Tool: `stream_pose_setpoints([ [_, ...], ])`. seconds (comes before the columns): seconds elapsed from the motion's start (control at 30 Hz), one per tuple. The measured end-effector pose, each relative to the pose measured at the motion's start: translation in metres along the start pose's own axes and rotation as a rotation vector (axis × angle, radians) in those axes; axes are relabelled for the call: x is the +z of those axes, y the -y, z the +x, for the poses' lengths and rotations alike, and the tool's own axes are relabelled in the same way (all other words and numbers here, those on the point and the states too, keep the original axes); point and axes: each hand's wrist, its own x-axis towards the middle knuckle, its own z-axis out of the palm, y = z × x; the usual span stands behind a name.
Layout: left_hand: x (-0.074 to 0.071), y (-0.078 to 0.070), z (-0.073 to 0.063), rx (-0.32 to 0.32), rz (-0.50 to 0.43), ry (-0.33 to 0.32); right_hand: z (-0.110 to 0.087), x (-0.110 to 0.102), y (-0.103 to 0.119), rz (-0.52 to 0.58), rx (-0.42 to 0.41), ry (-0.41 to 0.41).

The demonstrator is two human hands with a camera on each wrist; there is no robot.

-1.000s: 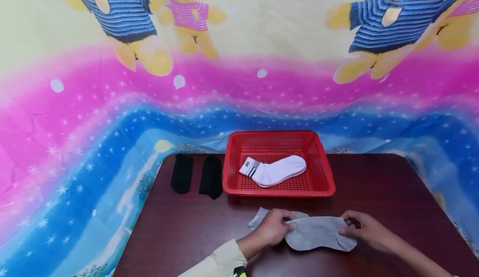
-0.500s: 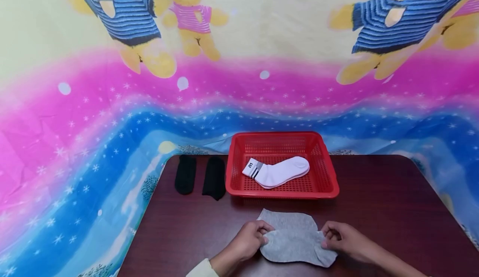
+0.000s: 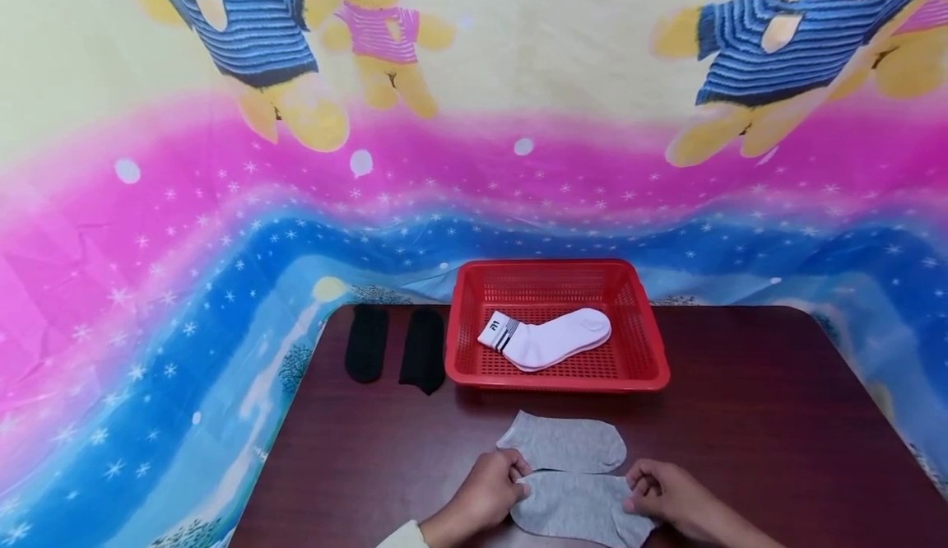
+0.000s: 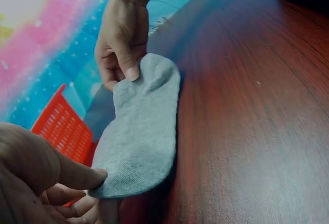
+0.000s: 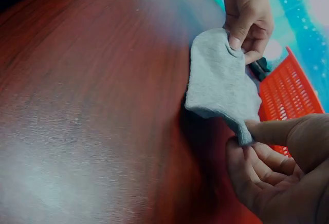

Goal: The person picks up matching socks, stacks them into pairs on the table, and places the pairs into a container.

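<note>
My left hand (image 3: 485,486) and my right hand (image 3: 666,490) pinch opposite ends of one grey ankle sock (image 3: 570,505), which is stretched between them near the table's front. In the left wrist view the left thumb lies over the toe end of this sock (image 4: 136,131). The right wrist view shows the right thumb and fingers on its cuff end, a dark gap under the raised edge (image 5: 218,80). A second grey sock (image 3: 566,443) lies flat just beyond it, toes to the right, its left end close to the left fingers.
A red plastic basket (image 3: 559,381) stands at the back of the dark wooden table (image 3: 763,416), with a pair of white striped socks (image 3: 555,341) inside. Left of it lie two black socks (image 3: 366,344). A printed cloth (image 3: 474,194) hangs behind.
Both hands have drawn the held grey sock left and toward the front edge. It overlapped the other grey sock earlier; now the two lie one in front of the other.
</note>
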Motion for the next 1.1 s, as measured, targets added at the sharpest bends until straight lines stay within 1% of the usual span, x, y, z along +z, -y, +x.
stream_pose_setpoints([
  [0.07, 0.001, 0.001, 0.000, 0.020, 0.055, -0.006, -0.001, 0.001, -0.003, -0.020, 0.015, -0.013],
  [0.13, 0.002, 0.002, -0.001, 0.062, 0.132, -0.024, -0.002, 0.003, -0.006, -0.049, 0.018, -0.029],
  [0.23, 0.005, 0.005, -0.003, 0.155, 0.267, -0.069, -0.003, 0.006, -0.010, -0.107, 0.021, -0.066],
  [0.3, 0.009, 0.009, -0.004, 0.222, 0.359, -0.107, -0.003, 0.009, -0.012, -0.163, 0.008, -0.101],
  [0.37, 0.012, 0.012, -0.005, 0.270, 0.431, -0.138, -0.004, 0.012, -0.014, -0.222, -0.007, -0.130],
  [0.43, 0.015, 0.016, -0.005, 0.301, 0.481, -0.166, -0.003, 0.014, -0.015, -0.252, -0.021, -0.141],
  [0.57, 0.016, 0.022, -0.008, 0.305, 0.503, -0.186, -0.004, 0.016, -0.016, -0.277, -0.069, -0.151],
  [0.7, 0.017, 0.024, -0.008, 0.303, 0.504, -0.188, -0.004, 0.016, -0.016, -0.283, -0.060, -0.158],
  [0.9, 0.018, 0.021, -0.006, 0.296, 0.531, -0.189, -0.003, 0.015, -0.015, -0.281, -0.031, -0.162],
  [0.97, 0.018, 0.020, -0.006, 0.299, 0.532, -0.184, -0.003, 0.014, -0.015, -0.247, -0.016, -0.150],
  [1.03, 0.017, 0.019, -0.006, 0.292, 0.518, -0.164, -0.004, 0.013, -0.015, -0.196, 0.004, -0.137],
  [1.1, 0.015, 0.017, -0.006, 0.266, 0.493, -0.130, -0.004, 0.012, -0.016, -0.136, 0.022, -0.120],
])
